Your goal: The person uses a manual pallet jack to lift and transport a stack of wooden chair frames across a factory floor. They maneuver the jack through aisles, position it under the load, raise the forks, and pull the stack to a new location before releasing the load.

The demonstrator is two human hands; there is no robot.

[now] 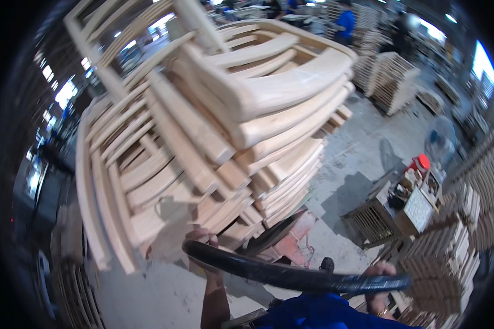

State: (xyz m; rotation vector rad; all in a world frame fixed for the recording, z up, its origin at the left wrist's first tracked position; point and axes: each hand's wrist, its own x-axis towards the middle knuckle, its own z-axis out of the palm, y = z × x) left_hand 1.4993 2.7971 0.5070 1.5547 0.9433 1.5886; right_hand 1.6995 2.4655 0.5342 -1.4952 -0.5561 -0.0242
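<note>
A thick, black curved handle bar point(291, 277) spans the lower middle of the view. My left hand point(203, 237) is closed around its left end, and my right hand point(380, 270) grips it near the right end. Just ahead of the bar is a red metal part point(295, 236) with a thin cable or wire, low by the floor. Beyond my left hand rises a tall pile of pale wooden chair frames point(296, 90), with curved rails and slats. The pile's underside is hidden. A hand's shadow falls on the lower pieces.
At the right stand more stacks of wooden parts point(433, 263) and a low box-like stand point(392, 205) carrying small items and a red container point(421, 163). A fan point(440, 137) is behind it. Farther back, a person in blue point(345, 24) is beside stacked wood point(389, 77).
</note>
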